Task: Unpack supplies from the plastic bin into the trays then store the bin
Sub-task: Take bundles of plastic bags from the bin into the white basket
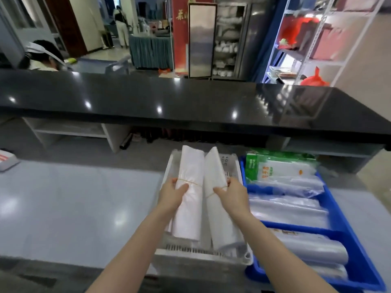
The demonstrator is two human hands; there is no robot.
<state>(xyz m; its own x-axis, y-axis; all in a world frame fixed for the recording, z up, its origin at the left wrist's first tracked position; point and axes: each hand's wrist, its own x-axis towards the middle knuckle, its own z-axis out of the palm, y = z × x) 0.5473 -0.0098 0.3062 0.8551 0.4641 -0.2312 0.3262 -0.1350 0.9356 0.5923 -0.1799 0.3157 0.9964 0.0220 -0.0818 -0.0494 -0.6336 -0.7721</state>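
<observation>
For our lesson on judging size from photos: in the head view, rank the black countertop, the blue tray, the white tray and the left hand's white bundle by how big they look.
1. Black countertop
2. Blue tray
3. White tray, though it is partly covered
4. White bundle in the left hand

The trays sit nearer the camera, so true sizes stay unsure.

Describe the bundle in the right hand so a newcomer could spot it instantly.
Start at the long glossy black counter; just below it, on the grey worktop, sits a white slatted plastic tray beside a blue plastic bin. Over the tray are two rolled white plastic-bag bundles. The one wanted is the right-hand bundle, nearest the blue bin, gripped by the right hand at its rubber band.
</observation>
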